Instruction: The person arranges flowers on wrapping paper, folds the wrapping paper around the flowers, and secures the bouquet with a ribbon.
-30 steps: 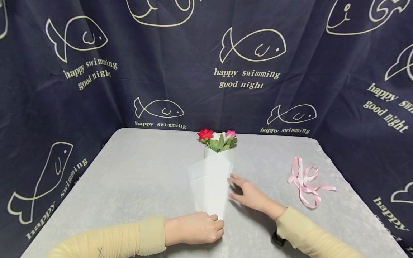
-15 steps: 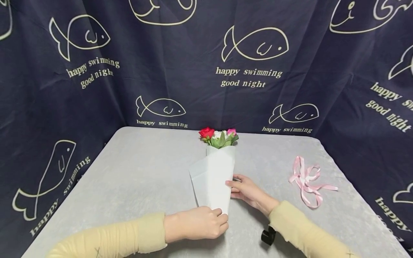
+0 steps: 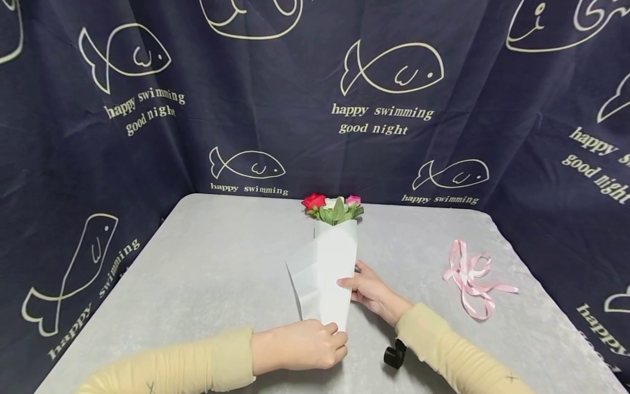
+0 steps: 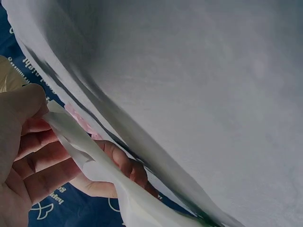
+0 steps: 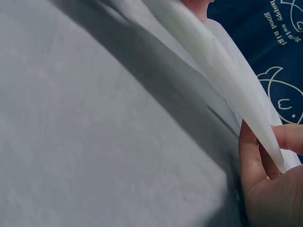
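Observation:
White wrapping paper (image 3: 337, 262) is folded into a cone around a small bouquet of flowers (image 3: 334, 210), red, white and pink with green leaves, whose heads stick out at the far end. My left hand (image 3: 312, 345) pinches the narrow near end of the paper, thumb and fingers closing on its tip in the left wrist view. From the right, my right hand (image 3: 371, 287) grips the paper's edge, thumb on top and fingers underneath. In the right wrist view the white paper (image 5: 222, 71) runs between that thumb and those fingers. A loose paper flap (image 3: 301, 273) spreads to the left. The stems are hidden inside.
A pink ribbon (image 3: 472, 279) lies loosely looped on the right of the grey cloth-covered table (image 3: 221, 262). Dark blue curtains (image 3: 295, 98) with fish prints hang behind and on both sides. A black camera piece (image 3: 395, 354) shows under the right sleeve.
My right hand has moved left from beside the paper and taken hold of its right edge. The left hand keeps its pinch at the near end. The ribbon has not moved.

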Tool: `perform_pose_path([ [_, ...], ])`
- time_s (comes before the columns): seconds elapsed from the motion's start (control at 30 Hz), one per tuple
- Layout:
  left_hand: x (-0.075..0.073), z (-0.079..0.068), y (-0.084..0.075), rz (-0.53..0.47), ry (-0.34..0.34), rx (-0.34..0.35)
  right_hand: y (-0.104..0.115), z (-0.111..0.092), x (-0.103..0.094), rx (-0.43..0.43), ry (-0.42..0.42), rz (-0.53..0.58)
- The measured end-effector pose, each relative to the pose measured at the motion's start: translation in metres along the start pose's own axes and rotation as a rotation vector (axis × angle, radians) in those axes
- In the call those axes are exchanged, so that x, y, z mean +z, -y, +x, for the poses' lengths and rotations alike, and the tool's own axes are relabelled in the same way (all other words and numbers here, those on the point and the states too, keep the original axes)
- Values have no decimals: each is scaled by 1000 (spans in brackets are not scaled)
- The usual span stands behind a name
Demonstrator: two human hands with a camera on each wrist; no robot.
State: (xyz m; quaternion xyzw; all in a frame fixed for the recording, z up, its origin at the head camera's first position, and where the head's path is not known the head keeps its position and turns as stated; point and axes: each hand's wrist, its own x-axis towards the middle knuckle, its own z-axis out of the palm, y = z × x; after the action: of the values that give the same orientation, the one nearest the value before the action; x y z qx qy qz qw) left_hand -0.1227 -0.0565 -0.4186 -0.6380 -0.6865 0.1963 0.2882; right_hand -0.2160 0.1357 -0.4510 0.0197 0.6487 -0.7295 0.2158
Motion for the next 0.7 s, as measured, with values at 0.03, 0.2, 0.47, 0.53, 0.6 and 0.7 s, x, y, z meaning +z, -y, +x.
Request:
perform_pose_path([
  [0.03, 0, -1, -1, -3, 3, -2, 1, 0, 2, -6, 1, 0],
  [0.2, -5, -8, -3, 23, -14, -19, 8, 1, 14, -29, 21, -34],
  [0.47, -13, -33, 1, 64, -35, -101, 18, 15, 44, -43, 38, -25],
  [0.53, -13, -40, 3, 53, -22, -120, 18, 21, 52, -45, 43, -19],
  [0.6, -11, -47, 3, 42, -14, -135, 19, 27, 59, -51, 46, -16],
  [0.7, -8, -57, 4, 49, -14, -150, 19, 36, 71, -59, 66, -15],
])
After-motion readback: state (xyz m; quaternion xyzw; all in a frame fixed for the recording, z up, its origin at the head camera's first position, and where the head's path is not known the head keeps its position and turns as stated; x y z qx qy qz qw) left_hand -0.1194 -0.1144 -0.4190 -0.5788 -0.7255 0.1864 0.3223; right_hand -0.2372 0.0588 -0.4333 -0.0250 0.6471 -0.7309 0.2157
